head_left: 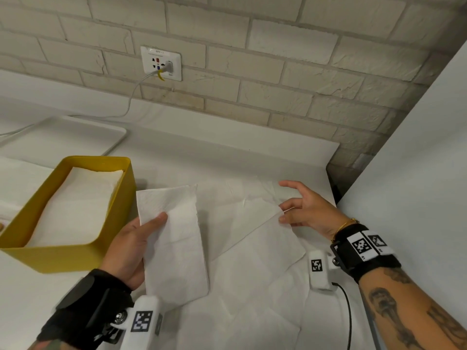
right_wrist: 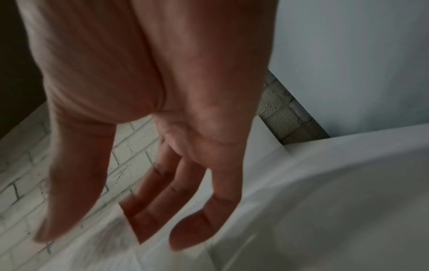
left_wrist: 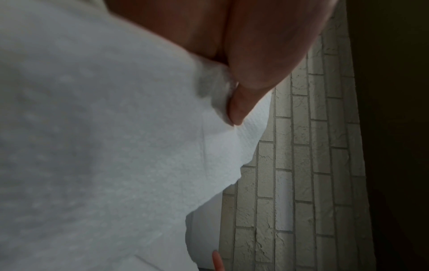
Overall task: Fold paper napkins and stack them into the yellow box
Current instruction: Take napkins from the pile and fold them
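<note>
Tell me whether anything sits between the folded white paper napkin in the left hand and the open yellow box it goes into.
Nothing visible does. The left hand holds the folded white paper napkin just right of the yellow box, whose open top shows only stacked napkins inside. The right hand is on the far side, at the unfolded napkins.

a white counter (head_left: pixel 227 157) carries everything. the yellow box (head_left: pixel 75 253) stands on it as landmark. just right of the box, unfolded paper napkins (head_left: pixel 252 261) lie spread and overlapping. behind the box sits a flat white tray (head_left: pixel 83 135). left of the box, more white paper (head_left: pixel 20 173) lies flat.
</note>
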{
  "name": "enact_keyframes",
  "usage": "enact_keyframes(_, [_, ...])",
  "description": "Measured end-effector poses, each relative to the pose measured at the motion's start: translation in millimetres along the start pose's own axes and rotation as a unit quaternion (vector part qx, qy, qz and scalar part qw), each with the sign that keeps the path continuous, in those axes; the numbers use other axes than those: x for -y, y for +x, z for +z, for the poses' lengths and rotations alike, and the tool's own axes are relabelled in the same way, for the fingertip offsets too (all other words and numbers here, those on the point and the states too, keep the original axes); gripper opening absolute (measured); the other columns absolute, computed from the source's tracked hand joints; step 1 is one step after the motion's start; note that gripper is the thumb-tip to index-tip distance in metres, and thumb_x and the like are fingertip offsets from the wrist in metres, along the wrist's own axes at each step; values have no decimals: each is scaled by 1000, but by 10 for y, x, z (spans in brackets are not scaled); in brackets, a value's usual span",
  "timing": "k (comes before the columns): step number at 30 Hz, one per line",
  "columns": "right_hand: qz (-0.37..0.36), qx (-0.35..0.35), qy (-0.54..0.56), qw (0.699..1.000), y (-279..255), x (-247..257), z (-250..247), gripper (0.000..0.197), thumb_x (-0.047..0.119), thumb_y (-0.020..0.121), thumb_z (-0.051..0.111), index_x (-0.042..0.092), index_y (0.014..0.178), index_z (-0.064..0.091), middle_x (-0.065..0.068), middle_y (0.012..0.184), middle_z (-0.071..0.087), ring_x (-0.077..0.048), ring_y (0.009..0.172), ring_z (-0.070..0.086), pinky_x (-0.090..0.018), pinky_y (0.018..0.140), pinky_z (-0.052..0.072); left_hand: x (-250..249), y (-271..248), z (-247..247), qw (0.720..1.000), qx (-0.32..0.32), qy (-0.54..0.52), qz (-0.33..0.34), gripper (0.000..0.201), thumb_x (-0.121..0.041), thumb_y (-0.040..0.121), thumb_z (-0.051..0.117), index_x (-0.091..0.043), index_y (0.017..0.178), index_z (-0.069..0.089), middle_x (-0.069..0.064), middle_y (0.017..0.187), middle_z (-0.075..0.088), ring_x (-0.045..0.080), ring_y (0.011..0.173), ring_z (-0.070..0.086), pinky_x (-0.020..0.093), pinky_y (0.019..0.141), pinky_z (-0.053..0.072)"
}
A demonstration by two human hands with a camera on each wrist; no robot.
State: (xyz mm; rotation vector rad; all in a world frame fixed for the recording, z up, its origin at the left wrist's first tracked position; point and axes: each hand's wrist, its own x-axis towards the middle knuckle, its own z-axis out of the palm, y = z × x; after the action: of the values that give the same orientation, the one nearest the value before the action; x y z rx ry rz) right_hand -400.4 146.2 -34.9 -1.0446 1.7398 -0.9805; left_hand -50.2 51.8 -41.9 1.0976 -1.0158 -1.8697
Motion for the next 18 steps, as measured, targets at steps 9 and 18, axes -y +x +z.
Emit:
enact_keyframes(9, [-35, 4, -219, 975, -54, 58, 80, 33, 12, 78, 86, 35, 101, 78, -3, 95, 66, -11, 86, 59, -23, 84, 52, -127, 52, 24, 999, 0, 25, 43, 17, -19, 100, 57, -14, 110, 69, 9, 98, 77, 23, 82, 75, 42, 76, 54])
enact_keyframes(18, [-201, 3, -228, 953, -375, 834, 99, 32, 1, 83, 76, 32, 78, 67, 10, 115, 68, -2, 114, 61, -19, 97, 39, -401, 130, 141, 981, -16, 109, 158, 16, -19, 101, 57, -24, 104, 72, -5, 96, 78, 17, 91, 73, 36, 78, 54])
